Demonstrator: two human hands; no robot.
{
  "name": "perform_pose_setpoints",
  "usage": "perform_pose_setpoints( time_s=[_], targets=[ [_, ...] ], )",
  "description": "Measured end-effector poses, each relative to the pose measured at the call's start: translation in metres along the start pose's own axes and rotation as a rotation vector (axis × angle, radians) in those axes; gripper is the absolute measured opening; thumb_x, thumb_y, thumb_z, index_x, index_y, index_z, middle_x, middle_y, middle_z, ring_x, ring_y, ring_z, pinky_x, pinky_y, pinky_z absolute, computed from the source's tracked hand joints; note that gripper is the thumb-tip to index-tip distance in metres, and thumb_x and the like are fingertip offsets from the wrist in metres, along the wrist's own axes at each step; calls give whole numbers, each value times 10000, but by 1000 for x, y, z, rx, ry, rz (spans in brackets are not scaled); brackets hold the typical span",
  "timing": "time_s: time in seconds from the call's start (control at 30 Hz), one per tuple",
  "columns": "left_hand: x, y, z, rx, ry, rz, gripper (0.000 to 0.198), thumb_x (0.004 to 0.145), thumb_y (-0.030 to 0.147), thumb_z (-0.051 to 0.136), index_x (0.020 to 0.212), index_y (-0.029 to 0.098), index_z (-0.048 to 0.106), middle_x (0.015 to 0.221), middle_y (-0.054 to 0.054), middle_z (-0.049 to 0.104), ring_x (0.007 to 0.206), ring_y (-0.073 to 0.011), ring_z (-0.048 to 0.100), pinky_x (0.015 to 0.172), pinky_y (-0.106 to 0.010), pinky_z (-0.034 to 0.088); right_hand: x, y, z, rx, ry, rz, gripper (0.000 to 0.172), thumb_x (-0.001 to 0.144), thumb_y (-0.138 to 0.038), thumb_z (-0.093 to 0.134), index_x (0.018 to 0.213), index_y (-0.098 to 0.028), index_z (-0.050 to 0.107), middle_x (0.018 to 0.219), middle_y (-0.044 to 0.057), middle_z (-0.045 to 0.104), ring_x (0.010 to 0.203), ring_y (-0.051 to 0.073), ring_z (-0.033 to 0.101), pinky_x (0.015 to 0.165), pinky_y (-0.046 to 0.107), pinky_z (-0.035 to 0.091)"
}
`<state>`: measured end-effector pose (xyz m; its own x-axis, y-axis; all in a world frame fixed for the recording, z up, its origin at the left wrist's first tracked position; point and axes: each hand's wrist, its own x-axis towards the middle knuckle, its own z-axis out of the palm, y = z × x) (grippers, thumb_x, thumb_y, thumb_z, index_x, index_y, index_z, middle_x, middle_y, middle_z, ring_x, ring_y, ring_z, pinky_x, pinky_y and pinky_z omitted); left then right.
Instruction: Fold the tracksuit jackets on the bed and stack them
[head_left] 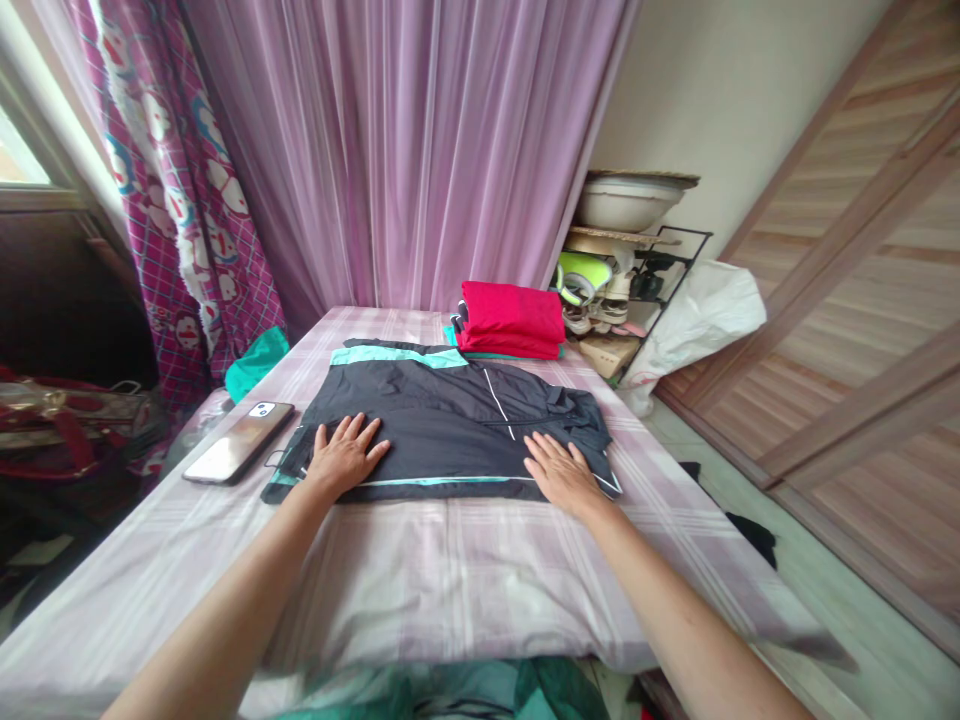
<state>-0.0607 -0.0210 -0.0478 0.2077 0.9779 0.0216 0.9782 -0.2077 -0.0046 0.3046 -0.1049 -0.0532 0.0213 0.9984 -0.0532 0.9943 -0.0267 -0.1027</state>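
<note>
A dark jacket with teal bands and white piping lies folded on the table. My left hand rests flat on its left part, fingers spread. Toward the garment's right end, my right hand also presses flat with the fingers stretched out. Neither hand grips anything. Some cloth beneath both palms is hidden. Behind the jacket, near the far edge, sits a stack of folded clothes with a red one on top and teal cloth under it.
A phone lies face down at the table's left side. Plaid cloth covers the table. Beyond the far edge hang purple curtains. A rack with shoes, a basin and a white bag stand at the right, before wooden doors.
</note>
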Motion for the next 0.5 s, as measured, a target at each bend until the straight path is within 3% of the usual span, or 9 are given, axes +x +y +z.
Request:
perform_pose_setpoints(
  time_s=[0.1, 0.17, 0.23, 0.33, 0.5],
  targets=[
    [0, -1, 1, -19, 26, 5, 606, 970, 563, 304, 1507, 290, 376, 1590, -97, 343, 1471, -324, 276, 1156, -627, 173, -3, 22, 5, 25, 41, -13, 537, 982, -401, 309, 1487, -258, 423, 1579, 70, 352, 1466, 229, 289, 1194, 530, 141],
    [0, -1, 2, -27, 46, 5, 609, 968, 565, 309, 1500, 281, 392, 1579, -105, 363, 1463, -333, 293, 1152, -633, 176, 3, 29, 6, 161, 92, -7, 513, 961, -396, 362, 1436, -255, 495, 1538, 75, 424, 1437, 236, 351, 1188, 530, 175],
    [0, -1, 2, -24, 51, 3, 617, 966, 571, 306, 1497, 272, 399, 1574, -112, 371, 1460, -336, 298, 1152, -636, 174, 12, 36, 5, 383, 193, 23, 495, 962, -370, 333, 1384, -230, 550, 1446, 96, 542, 1356, 226, 473, 1150, 489, 294],
    [0, -1, 1, -17, 39, -4, 621, 966, 577, 301, 1503, 277, 387, 1583, -102, 356, 1470, -324, 279, 1162, -622, 167, 21, 49, 2, 635, 345, 101, 545, 972, -339, 210, 1302, -171, 610, 1227, 139, 694, 1109, 214, 660, 957, 390, 496],
    [1, -4, 1, 9, 18, 5, 595, 979, 542, 298, 1513, 289, 362, 1590, -92, 344, 1469, -316, 283, 1160, -615, 180, 3, 63, -1, 550, 334, 83, 325, 856, -368, 455, 919, -211, 732, 900, 66, 755, 828, 215, 678, 750, 312, 503]
  ],
)
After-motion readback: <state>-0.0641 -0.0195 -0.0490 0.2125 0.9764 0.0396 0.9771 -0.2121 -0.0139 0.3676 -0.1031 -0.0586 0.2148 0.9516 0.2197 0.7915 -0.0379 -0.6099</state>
